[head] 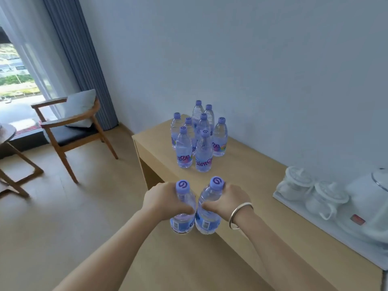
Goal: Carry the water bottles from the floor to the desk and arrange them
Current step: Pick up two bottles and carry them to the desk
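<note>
Delivery step in hand. Left hand (162, 199) clamped on 1 clear purple-capped plastic water bottle (183, 208), right hand (227, 201) on another (208, 208), touching, above pale wooden counter (262, 206). 8 placed bottles (196, 139) beyond. Next: set down beside cluster.

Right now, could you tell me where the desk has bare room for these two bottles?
The desk is bare between the standing bottle cluster and the two held bottles, and along its near front edge. The far left corner is crowded with bottles; the white tea set tray fills the right side.
</note>
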`<state>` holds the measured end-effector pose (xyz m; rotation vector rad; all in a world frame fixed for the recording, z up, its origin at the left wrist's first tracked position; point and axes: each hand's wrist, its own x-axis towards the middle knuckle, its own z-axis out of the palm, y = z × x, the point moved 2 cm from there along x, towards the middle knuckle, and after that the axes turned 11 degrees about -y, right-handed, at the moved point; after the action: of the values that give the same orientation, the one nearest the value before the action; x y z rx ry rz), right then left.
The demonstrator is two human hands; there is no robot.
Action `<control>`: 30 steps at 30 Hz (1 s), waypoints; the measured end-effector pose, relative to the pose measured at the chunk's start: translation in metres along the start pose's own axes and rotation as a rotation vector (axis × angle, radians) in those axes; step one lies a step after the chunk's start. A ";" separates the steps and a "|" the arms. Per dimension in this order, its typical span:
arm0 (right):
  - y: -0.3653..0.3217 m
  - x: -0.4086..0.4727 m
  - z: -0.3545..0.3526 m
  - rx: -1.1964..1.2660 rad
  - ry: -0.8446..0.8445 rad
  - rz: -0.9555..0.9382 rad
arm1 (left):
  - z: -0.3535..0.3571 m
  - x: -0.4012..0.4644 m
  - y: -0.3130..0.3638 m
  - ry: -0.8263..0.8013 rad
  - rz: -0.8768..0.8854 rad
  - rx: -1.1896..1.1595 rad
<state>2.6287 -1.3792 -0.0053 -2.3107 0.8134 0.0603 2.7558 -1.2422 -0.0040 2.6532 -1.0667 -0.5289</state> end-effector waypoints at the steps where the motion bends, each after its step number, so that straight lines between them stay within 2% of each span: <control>1: 0.003 0.009 -0.004 0.010 0.005 0.019 | 0.000 0.014 0.003 -0.017 0.016 -0.009; 8: 0.026 0.078 -0.034 0.049 0.087 0.110 | 0.004 0.110 0.030 -0.107 0.113 -0.001; 15: 0.055 0.144 -0.059 0.014 0.054 0.156 | 0.012 0.178 0.058 -0.144 0.137 -0.017; 20: 0.069 0.173 -0.065 0.054 0.032 0.174 | 0.017 0.204 0.067 -0.183 0.128 -0.091; 30: 0.076 0.184 -0.054 0.253 0.060 0.224 | 0.016 0.219 0.061 -0.224 0.237 -0.190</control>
<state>2.7238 -1.5552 -0.0550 -1.9867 1.0452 -0.0134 2.8583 -1.4400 -0.0508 2.3054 -1.3006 -0.8443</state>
